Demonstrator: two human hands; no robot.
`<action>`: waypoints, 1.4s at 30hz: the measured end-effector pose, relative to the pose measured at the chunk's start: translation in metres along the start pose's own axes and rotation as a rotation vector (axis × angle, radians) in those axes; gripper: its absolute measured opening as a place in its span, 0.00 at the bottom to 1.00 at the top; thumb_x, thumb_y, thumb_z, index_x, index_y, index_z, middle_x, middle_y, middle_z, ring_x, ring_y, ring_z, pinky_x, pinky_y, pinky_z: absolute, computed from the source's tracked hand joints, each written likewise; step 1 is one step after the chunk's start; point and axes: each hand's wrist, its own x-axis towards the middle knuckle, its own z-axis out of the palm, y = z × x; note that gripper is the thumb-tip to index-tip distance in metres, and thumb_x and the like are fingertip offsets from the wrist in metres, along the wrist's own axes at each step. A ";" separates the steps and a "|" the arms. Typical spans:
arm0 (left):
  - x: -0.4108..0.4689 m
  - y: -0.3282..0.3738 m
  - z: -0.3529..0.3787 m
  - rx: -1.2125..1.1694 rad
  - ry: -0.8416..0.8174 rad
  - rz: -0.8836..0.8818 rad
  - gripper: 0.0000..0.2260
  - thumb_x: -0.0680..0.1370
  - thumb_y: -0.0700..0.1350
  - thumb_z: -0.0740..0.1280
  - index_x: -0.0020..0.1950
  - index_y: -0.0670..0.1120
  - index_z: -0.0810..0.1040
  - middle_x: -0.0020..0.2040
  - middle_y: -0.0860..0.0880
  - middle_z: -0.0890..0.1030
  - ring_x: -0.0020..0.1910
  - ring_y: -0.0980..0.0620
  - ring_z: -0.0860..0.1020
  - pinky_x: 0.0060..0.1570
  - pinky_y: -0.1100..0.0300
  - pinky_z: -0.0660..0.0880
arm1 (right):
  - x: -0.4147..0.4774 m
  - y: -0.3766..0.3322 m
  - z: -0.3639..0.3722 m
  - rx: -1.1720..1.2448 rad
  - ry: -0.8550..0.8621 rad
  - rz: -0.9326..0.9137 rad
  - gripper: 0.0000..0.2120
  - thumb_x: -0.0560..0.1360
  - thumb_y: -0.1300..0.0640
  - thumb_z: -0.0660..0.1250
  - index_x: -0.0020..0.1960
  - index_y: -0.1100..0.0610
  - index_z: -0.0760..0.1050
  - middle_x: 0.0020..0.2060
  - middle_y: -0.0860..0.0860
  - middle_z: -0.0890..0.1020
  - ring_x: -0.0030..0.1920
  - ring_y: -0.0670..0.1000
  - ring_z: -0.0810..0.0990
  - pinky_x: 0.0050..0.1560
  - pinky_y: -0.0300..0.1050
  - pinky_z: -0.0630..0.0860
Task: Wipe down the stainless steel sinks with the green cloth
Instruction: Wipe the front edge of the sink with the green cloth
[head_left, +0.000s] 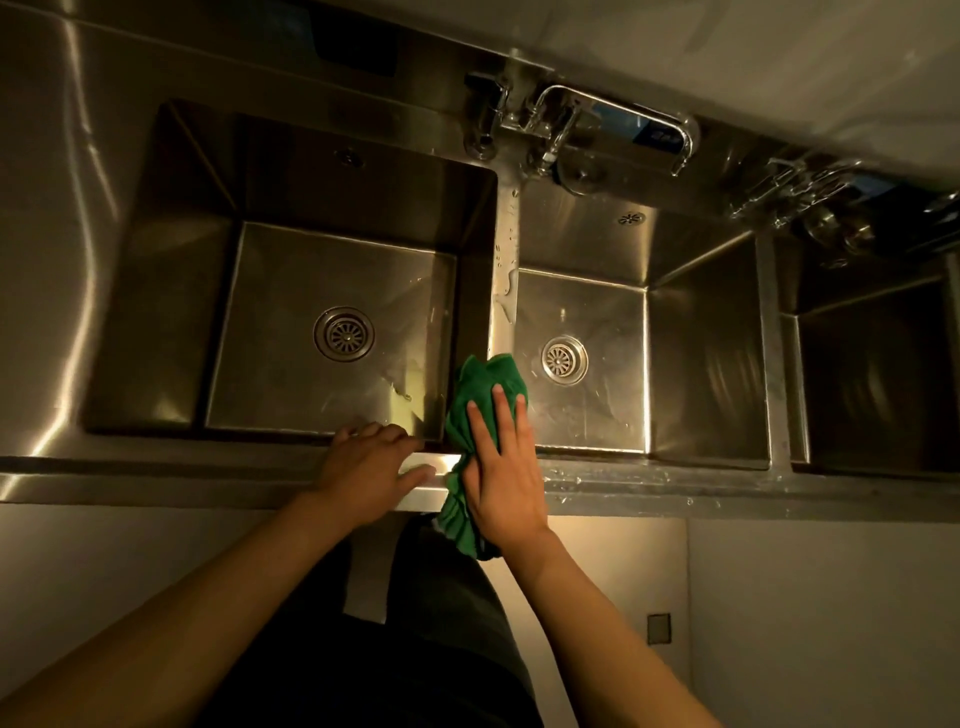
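The green cloth (483, 382) lies over the near end of the divider between the left sink (171, 291) and the middle sink (696, 332), and hangs down over the counter's front edge. My right hand (501, 467) presses flat on the cloth with its fingers straight. My left hand (371, 467) rests on the front rim of the left sink, fingers loosely bent and holding nothing. Each of the two sinks has a round drain, and water drops lie on the divider.
A chrome faucet (613, 111) stands behind the divider with its spout over the middle sink. A third sink (878, 374) with its own tap (800, 182) lies at the far right. Steel counter (47, 260) stretches to the left. Wet drops sit on the front rim at right.
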 end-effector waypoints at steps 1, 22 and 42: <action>0.003 0.001 0.001 0.020 -0.005 -0.007 0.26 0.81 0.69 0.53 0.74 0.61 0.72 0.73 0.54 0.74 0.72 0.49 0.70 0.67 0.47 0.65 | 0.005 0.003 -0.001 0.014 0.005 -0.012 0.33 0.80 0.51 0.58 0.83 0.49 0.52 0.83 0.52 0.45 0.82 0.59 0.40 0.79 0.61 0.51; 0.038 0.015 0.009 -0.040 0.165 -0.364 0.29 0.81 0.68 0.48 0.73 0.56 0.73 0.75 0.49 0.73 0.74 0.45 0.69 0.71 0.41 0.65 | 0.196 0.067 -0.039 -0.017 0.016 -0.330 0.33 0.78 0.49 0.62 0.81 0.51 0.59 0.82 0.53 0.50 0.82 0.58 0.41 0.78 0.63 0.57; 0.081 0.086 0.023 -0.175 0.308 -0.429 0.36 0.79 0.70 0.40 0.70 0.52 0.75 0.70 0.47 0.76 0.71 0.44 0.71 0.73 0.39 0.60 | 0.298 0.088 -0.061 -0.074 0.003 -0.530 0.30 0.77 0.51 0.61 0.78 0.54 0.64 0.80 0.56 0.57 0.81 0.60 0.47 0.80 0.59 0.54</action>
